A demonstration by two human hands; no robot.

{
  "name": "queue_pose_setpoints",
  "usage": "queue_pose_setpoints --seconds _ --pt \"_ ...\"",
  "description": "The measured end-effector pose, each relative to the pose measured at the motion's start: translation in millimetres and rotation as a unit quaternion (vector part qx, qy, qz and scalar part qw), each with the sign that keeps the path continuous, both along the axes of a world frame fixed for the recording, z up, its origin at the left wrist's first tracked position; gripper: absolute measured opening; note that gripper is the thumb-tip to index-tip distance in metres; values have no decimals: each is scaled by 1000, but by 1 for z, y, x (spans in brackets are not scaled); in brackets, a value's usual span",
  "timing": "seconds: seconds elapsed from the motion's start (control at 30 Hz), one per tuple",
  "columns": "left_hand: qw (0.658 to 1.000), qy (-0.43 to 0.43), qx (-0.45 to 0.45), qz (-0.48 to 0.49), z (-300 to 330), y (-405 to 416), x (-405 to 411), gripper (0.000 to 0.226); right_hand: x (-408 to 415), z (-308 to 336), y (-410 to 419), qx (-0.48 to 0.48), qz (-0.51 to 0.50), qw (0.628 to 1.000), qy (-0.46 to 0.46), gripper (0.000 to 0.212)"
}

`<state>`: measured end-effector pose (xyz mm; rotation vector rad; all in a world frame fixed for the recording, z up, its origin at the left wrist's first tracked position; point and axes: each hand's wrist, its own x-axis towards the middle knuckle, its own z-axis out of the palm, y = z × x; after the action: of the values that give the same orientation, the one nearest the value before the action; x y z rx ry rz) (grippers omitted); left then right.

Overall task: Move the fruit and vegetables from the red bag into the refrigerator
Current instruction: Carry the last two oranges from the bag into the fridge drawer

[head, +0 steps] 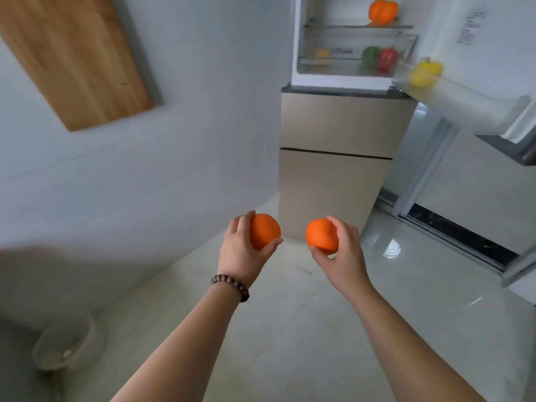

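Observation:
My left hand (239,250) grips one orange (264,231) and my right hand (343,255) grips a second orange (320,235), both held out in front of me above the floor. Ahead stands the refrigerator (339,158) with its upper door (475,108) swung open to the right. An orange pepper (383,11) sits on the top shelf. In the clear drawer below lie a green pepper (370,56), a red pepper (388,59) and a blurred yellowish fruit (322,55). A yellow pepper (425,72) rests in the door's bin. The red bag is out of view.
A white wall (188,140) with a wooden panel (75,53) runs along the left. A pale round bin (68,348) stands on the tiled floor (290,314) at the lower left. A sliding glass door track (458,236) lies to the right.

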<state>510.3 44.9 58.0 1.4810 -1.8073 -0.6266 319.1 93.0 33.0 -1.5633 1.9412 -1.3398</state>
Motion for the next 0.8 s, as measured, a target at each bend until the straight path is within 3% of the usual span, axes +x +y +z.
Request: queue_pose_setpoints --seconds 0.33,0.8 --pt "996 12 -20 -83 6 -120 -68 77 -54 11 -92 -9 -72 997 -3 68" --pt "975 20 -47 -216 27 -376 -98 75 -71 36 -308 -42 -209 977 24 68"
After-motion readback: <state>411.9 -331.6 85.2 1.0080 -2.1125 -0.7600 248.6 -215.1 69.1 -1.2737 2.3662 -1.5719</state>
